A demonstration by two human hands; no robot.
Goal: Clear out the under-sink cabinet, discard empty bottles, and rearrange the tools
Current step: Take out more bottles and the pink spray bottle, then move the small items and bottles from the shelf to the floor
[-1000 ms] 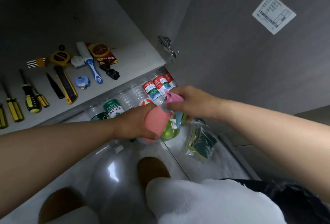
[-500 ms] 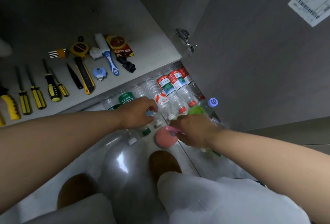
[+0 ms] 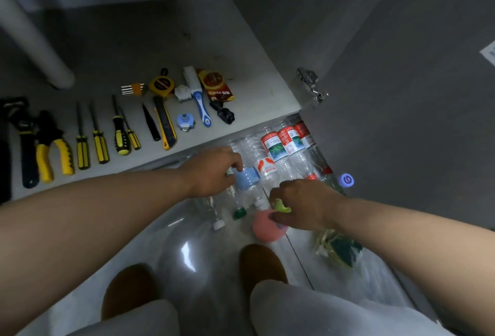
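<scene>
Several empty clear plastic bottles (image 3: 284, 145) lie in a row on the floor in front of the open cabinet. My left hand (image 3: 211, 172) is shut on one of them, a clear bottle with a blue label (image 3: 247, 177). My right hand (image 3: 305, 207) is lower and to the right, its fingers closed on a small green object (image 3: 282, 205) just above a pink round container (image 3: 266, 227) lying on the floor. Screwdrivers (image 3: 100, 145), yellow-handled pliers (image 3: 53, 148), a utility knife (image 3: 166, 124), a tape measure (image 3: 161, 85) and a blue-handled brush (image 3: 201, 102) lie in a row on the cabinet floor (image 3: 160, 41).
A white drain pipe (image 3: 37, 49) stands at the cabinet's back left. The open grey door (image 3: 401, 94) with its hinge (image 3: 312, 86) is on the right. A large clear jug (image 3: 184, 250), a packet of sponges (image 3: 337, 247) and my brown shoes (image 3: 263, 263) are on the tiled floor.
The pink container went from both hands down to the floor. My left hand moved to the bottle row and gripped the blue-labelled bottle. My right hand closed on the green object.
</scene>
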